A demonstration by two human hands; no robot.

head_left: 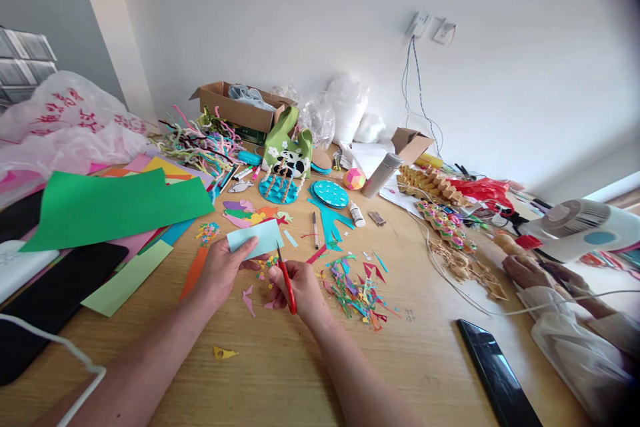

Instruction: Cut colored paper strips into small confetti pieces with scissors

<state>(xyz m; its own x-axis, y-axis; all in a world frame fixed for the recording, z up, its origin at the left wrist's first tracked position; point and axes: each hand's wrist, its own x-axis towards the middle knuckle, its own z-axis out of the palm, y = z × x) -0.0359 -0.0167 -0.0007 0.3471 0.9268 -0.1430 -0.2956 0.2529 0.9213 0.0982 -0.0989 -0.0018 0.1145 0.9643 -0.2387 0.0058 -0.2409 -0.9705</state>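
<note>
Two hands at work above the wooden table. Writing: red Chinese characters on the white plastic bag, far left, too creased to read surely; faint marks on the tabletop right of the mixed paper scraps, illegible. Pose: left forearm enters from lower left, right forearm from lower right, converging near the middle. Left hand pinches the pale blue card, thumb above, other fingers behind. Right hand has its fingers curled and clamped on the red-handled scissors, blades pointing away at the card's lower right corner; blade gap cannot be told. Counts: one pen, one white bottle, one silver flask, one pink-and-yellow ball, one black phone. At right, two co-worker's hands, near a white fan; their finger state is unclear.
</note>
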